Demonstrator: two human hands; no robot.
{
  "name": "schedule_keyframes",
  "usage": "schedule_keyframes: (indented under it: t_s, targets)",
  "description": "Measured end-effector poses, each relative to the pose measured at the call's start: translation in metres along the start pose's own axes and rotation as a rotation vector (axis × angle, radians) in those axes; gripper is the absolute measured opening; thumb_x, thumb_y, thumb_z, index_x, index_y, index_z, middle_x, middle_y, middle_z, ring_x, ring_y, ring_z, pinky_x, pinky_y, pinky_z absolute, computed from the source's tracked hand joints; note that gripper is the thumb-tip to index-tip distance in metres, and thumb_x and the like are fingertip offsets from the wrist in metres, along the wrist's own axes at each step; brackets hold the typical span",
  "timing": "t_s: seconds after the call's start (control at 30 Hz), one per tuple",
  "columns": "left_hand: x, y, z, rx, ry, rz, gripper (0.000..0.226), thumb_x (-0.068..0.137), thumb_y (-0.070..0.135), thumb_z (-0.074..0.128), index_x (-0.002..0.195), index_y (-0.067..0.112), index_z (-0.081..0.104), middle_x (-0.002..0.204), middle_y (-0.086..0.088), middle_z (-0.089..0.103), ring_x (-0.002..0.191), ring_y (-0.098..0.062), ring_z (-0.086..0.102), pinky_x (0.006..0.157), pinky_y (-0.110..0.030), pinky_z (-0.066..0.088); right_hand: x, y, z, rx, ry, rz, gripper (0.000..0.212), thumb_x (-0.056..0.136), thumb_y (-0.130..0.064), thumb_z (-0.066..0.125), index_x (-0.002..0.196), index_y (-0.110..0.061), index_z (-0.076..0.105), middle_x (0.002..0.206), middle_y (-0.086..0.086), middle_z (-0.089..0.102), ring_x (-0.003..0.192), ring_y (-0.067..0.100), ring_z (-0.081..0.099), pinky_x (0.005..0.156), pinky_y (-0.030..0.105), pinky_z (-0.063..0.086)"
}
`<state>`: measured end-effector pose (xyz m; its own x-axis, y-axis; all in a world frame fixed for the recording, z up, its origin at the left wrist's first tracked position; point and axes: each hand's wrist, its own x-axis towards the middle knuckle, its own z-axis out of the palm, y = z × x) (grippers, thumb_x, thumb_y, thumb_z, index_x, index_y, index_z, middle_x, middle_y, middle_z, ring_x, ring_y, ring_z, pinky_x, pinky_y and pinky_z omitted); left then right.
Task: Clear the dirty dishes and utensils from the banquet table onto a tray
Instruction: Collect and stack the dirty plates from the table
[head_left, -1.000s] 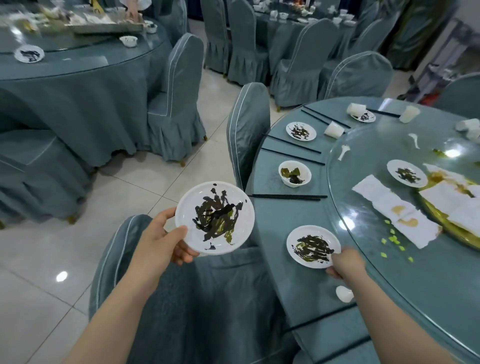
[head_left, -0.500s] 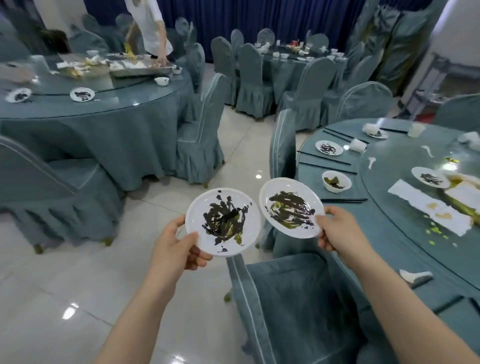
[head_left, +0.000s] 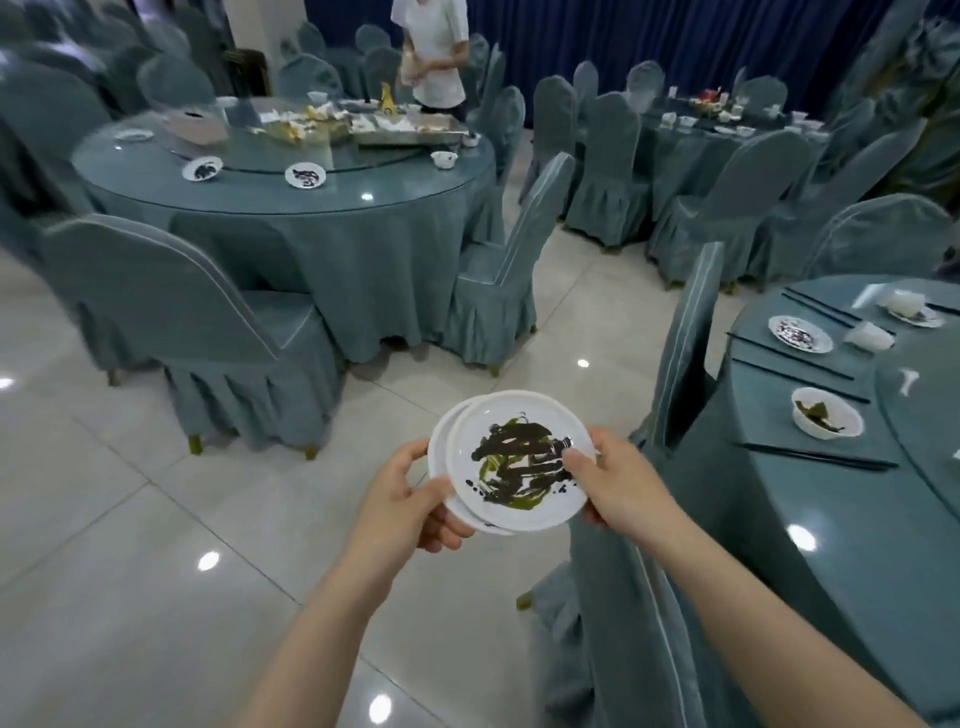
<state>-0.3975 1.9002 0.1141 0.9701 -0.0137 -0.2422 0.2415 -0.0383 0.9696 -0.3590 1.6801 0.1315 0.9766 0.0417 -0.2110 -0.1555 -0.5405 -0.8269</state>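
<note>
Two white plates are stacked in front of me over the floor. The top plate (head_left: 519, 462) is smeared with dark and green sauce; only the left rim of the lower plate (head_left: 439, 457) shows beneath it. My left hand (head_left: 405, 504) grips the stack from the left, thumb on the rim. My right hand (head_left: 613, 480) holds the top plate's right edge, thumb on its face. On the banquet table (head_left: 810, 519) at right stay a dirty plate (head_left: 800, 333), a bowl (head_left: 826, 413) with greens and black chopsticks (head_left: 815, 457). A metal tray (head_left: 410, 130) sits on the far table.
A covered chair (head_left: 680, 353) stands between me and the banquet table, another (head_left: 623, 623) below my right arm. The far round table (head_left: 291, 208) holds dirty plates (head_left: 305, 175) and leftovers; a person in white (head_left: 434, 52) stands behind it. Tiled floor lies between.
The two plates, held apart side by side before, are now stacked, the right-hand one on top. The view has turned left toward the far table.
</note>
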Motion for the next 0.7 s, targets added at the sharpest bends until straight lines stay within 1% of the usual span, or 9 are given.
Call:
schedule_keyframes:
  t_s: [0.07,0.1,0.2,0.27,0.33,0.4,0.5,0.57,0.7]
  targets:
    - [0.014,0.002,-0.014,0.001,0.001,-0.008,0.029,0.098,0.013,0.044,0.112,0.039,0.048,0.068,-0.017,0.070,0.054,-0.021,0.062,0.049,-0.027,0.048,0.020,-0.006,0.018,0.032,-0.085,0.017,0.014,0.094,-0.033,0.044,0.107,-0.029,0.048,0.078,0.001,0.071,0.052,0.016,0.067,0.043,0.023,0.047]
    - [0.021,0.002,-0.020,-0.001,0.000,-0.019,0.028,0.099,0.014,0.044,0.114,0.038,0.048,0.069,-0.017,0.071,0.055,-0.023,0.063,0.050,-0.028,0.048,0.031,-0.009,0.025,0.078,-0.098,0.035,0.013,0.095,-0.032,0.045,0.107,-0.030,0.048,0.078,0.002,0.071,0.054,0.016,0.068,0.044,0.023,0.048]
    - [0.049,0.001,-0.034,0.005,-0.026,-0.067,0.026,0.101,0.020,0.042,0.117,0.040,0.045,0.072,-0.015,0.072,0.062,-0.025,0.068,0.051,-0.028,0.050,0.069,-0.011,0.042,0.144,-0.067,0.066,0.010,0.093,-0.026,0.049,0.101,-0.031,0.052,0.080,0.000,0.070,0.058,0.012,0.067,0.045,0.020,0.047]
    - [0.079,0.002,-0.040,0.030,-0.014,-0.095,0.025,0.101,0.022,0.038,0.119,0.038,0.045,0.072,-0.012,0.072,0.065,-0.025,0.070,0.051,-0.026,0.051,0.100,-0.010,0.052,0.137,-0.047,0.057,0.011,0.090,-0.026,0.051,0.099,-0.029,0.054,0.084,0.001,0.068,0.065,0.013,0.066,0.045,0.019,0.046]
    - [0.110,0.007,-0.043,0.084,0.009,-0.110,0.023,0.101,0.027,0.037,0.120,0.036,0.046,0.072,-0.009,0.073,0.067,-0.025,0.072,0.053,-0.027,0.052,0.131,-0.009,0.056,0.142,-0.027,0.066,0.008,0.087,-0.028,0.055,0.095,-0.031,0.051,0.086,-0.001,0.068,0.069,0.013,0.066,0.046,0.019,0.046]
    - [0.145,0.018,-0.046,0.137,-0.001,-0.114,0.019,0.101,0.032,0.038,0.117,0.038,0.045,0.076,-0.008,0.074,0.070,-0.024,0.072,0.058,-0.030,0.054,0.166,-0.012,0.053,0.152,-0.012,0.064,0.011,0.086,-0.029,0.057,0.095,-0.031,0.051,0.085,-0.003,0.068,0.068,0.011,0.065,0.046,0.020,0.046]
    - [0.192,0.039,-0.051,0.197,-0.011,-0.123,0.019,0.099,0.032,0.043,0.117,0.037,0.043,0.077,-0.007,0.075,0.070,-0.023,0.072,0.061,-0.031,0.055,0.214,-0.026,0.043,0.185,-0.016,0.048,0.015,0.085,-0.028,0.061,0.097,-0.028,0.052,0.082,-0.005,0.068,0.059,0.006,0.064,0.045,0.018,0.044]
    - [0.231,0.053,-0.053,0.210,-0.003,-0.105,0.024,0.098,0.026,0.047,0.118,0.036,0.041,0.077,-0.008,0.075,0.069,-0.023,0.072,0.059,-0.030,0.055,0.252,-0.036,0.034,0.206,-0.020,0.016,0.016,0.085,-0.027,0.063,0.096,-0.029,0.051,0.079,-0.005,0.069,0.054,0.004,0.063,0.045,0.019,0.044]
    - [0.291,0.071,-0.050,0.196,0.022,-0.078,0.026,0.096,0.016,0.046,0.116,0.032,0.042,0.073,-0.011,0.074,0.064,-0.026,0.071,0.051,-0.026,0.052,0.307,-0.052,0.017,0.219,-0.002,0.011,0.013,0.087,-0.028,0.061,0.098,-0.029,0.053,0.080,-0.003,0.069,0.053,0.006,0.062,0.046,0.022,0.046]
